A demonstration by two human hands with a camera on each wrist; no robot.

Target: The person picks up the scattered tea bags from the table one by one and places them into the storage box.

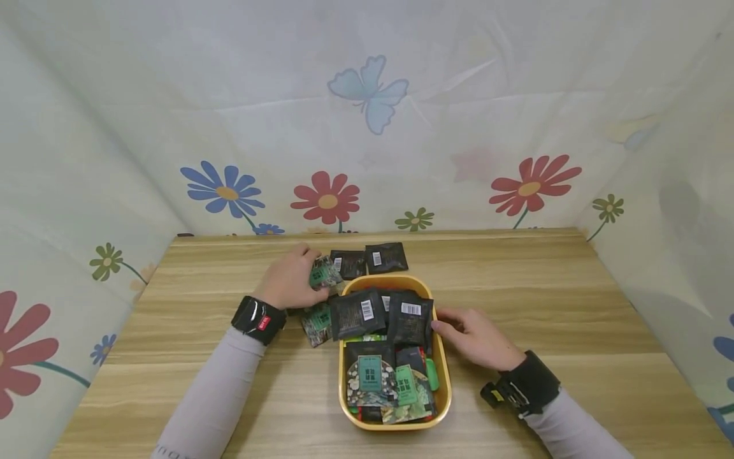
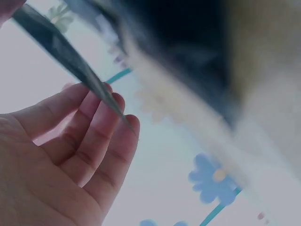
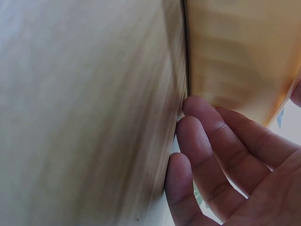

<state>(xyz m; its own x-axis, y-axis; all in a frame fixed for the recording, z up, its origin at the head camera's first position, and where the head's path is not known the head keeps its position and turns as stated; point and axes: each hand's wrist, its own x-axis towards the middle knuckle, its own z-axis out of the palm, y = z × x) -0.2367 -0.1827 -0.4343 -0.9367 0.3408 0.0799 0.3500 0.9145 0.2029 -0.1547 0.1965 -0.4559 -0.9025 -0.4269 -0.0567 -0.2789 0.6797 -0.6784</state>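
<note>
My left hand [image 1: 292, 280] pinches a flat packet [image 1: 325, 273] with a green label, left of the yellow basket [image 1: 447, 408]. In the left wrist view, that packet's thin edge [image 2: 75, 61] runs between the thumb and the fingers [image 2: 113, 155]. Below the hand, another green-labelled packet [image 1: 318, 322] lies against the basket's left side. My right hand [image 1: 478, 338] rests at the basket's right side, thumb by the rim. The right wrist view has its fairly straight fingers [image 3: 195, 141] low along the outer wall [image 3: 240, 61], near the tabletop.
Black packets [image 1: 358, 314] and green-labelled ones [image 1: 369, 379] fill the basket, some reaching over its rim. Two black packets [image 1: 386, 258] lie on the wooden table [image 1: 516, 274] behind it. A flower-printed curtain [image 1: 436, 159] encloses the back and sides.
</note>
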